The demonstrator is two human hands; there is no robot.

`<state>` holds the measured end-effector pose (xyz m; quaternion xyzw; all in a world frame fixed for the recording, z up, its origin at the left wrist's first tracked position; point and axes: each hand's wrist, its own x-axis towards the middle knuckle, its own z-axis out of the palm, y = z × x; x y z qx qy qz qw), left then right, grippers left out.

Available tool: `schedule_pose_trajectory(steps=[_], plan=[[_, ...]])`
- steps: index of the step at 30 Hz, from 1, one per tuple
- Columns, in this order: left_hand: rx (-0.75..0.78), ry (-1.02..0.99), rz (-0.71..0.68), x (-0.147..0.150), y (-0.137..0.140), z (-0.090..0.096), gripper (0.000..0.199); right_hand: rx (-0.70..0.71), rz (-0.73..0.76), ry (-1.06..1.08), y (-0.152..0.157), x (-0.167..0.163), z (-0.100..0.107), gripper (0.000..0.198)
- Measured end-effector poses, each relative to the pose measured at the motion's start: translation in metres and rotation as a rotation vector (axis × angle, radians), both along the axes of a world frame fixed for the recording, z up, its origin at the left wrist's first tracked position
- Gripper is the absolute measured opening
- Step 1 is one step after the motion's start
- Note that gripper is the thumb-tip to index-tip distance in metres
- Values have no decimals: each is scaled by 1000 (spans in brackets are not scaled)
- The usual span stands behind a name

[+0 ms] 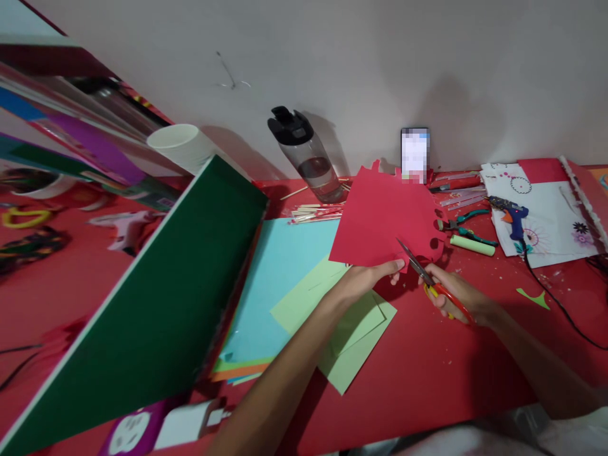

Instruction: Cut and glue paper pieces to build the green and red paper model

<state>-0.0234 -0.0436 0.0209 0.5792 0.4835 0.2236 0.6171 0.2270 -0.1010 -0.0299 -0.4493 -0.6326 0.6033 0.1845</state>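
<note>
We find no text, label, brand or number that we can read anywhere here. The phone (415, 155) propped against the wall has its screen blurred, and the white sheets (546, 218) at the right carry only drawn flowers and dotted circles, no letters. The purple and white piece (129, 432) at the bottom edge shows a pale shape too unclear for us to read.
</note>
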Motion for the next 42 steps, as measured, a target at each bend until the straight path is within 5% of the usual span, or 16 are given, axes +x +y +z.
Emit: schedule_pose_trajectory(steps=[9,22,42], plan=[[33,-2,-7,0,1,-4,47,-22,-11,42,0,-1,-1,55],[28,-8,-19,-1,2,-10,46,-34,-41,-12,-1,-3,-2,41],[32,-38,-9,0,1,0,47,26,-42,-55,2,-4,1,42]])
